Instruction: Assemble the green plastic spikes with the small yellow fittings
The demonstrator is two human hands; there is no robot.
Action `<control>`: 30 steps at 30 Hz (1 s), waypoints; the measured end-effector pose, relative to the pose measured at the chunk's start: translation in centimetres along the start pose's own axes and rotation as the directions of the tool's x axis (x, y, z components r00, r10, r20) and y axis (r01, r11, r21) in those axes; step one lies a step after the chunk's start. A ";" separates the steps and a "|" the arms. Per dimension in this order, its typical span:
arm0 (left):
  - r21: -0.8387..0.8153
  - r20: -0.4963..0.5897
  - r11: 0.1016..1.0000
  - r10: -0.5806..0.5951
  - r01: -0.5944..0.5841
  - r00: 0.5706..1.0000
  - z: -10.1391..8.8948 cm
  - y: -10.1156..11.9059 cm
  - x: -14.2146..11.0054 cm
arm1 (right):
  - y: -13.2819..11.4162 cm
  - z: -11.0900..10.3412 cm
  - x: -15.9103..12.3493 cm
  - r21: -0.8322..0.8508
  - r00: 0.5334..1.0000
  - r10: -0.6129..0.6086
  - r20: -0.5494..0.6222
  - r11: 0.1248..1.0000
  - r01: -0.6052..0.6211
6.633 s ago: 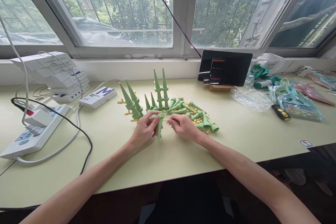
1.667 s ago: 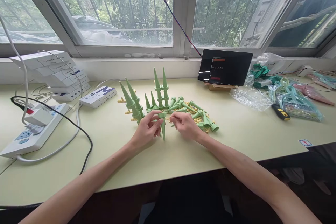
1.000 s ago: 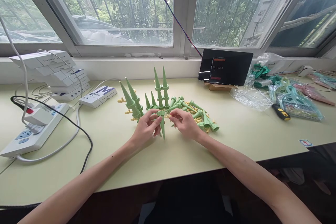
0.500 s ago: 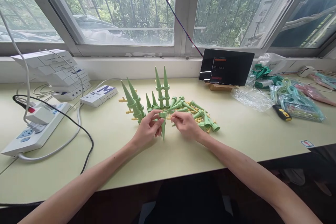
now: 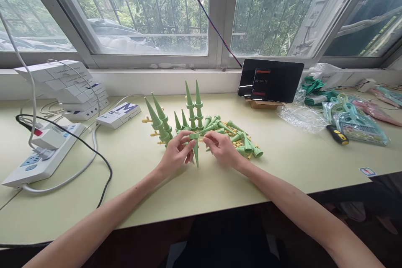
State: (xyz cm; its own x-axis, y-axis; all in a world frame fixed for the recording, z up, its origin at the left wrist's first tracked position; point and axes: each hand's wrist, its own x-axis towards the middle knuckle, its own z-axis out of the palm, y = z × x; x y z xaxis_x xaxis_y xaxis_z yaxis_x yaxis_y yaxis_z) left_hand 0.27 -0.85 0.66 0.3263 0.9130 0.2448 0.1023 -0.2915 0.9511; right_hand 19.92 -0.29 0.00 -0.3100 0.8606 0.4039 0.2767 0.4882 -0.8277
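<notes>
My left hand point(image 5: 176, 153) pinches a green plastic cone spike point(image 5: 195, 153) near its wide top, tip pointing down toward the table. My right hand point(image 5: 222, 149) is closed at the spike's right side, fingertips on a small yellow fitting at the collar. Behind the hands lies a pile of loose green spikes and yellow fittings point(image 5: 238, 139). Stacked spikes stand upright point(image 5: 194, 106) behind, and another stack leans left point(image 5: 158, 121).
A white power strip point(image 5: 37, 159) with black and white cables lies at the left, near stacked white boxes point(image 5: 64, 86). A dark tablet with a phone point(image 5: 270, 79) leans at the sill. Plastic bags with green and pink items point(image 5: 348, 119) fill the right.
The spike has stayed between both hands, tip down, tilting only slightly. My right fingers have shifted at its collar. The view drifted a little.
</notes>
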 end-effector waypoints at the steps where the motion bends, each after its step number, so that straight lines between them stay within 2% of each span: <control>1: -0.004 -0.003 1.000 -0.003 0.003 1.000 0.0 0.1 0.0 | 0.0 0.0 0.0 0.001 1.000 -0.007 -0.007 1.000 0.007; 19: -0.053 0.004 0.998 -0.046 0.046 0.999 0.3 0.8 -0.1 | 0.3 0.1 0.1 -0.058 0.992 -0.119 -0.040 0.991 0.116; 25: -0.011 0.011 1.000 -0.029 0.029 1.000 0.3 0.4 -0.1 | 0.2 0.0 0.2 -0.052 0.994 -0.105 -0.021 0.993 0.104; 30: 0.022 0.005 1.000 -0.012 0.012 1.000 0.2 0.1 -0.2 | -0.1 -0.1 0.1 -0.017 0.999 -0.035 0.007 0.999 0.035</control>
State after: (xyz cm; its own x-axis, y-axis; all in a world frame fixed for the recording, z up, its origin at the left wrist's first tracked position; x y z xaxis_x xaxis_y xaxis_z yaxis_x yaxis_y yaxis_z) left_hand 0.42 -1.10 0.67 0.3297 0.9150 0.2323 0.1265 -0.2867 0.9496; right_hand 19.97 -0.24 0.19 -0.3257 0.8423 0.4296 0.2813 0.5201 -0.8065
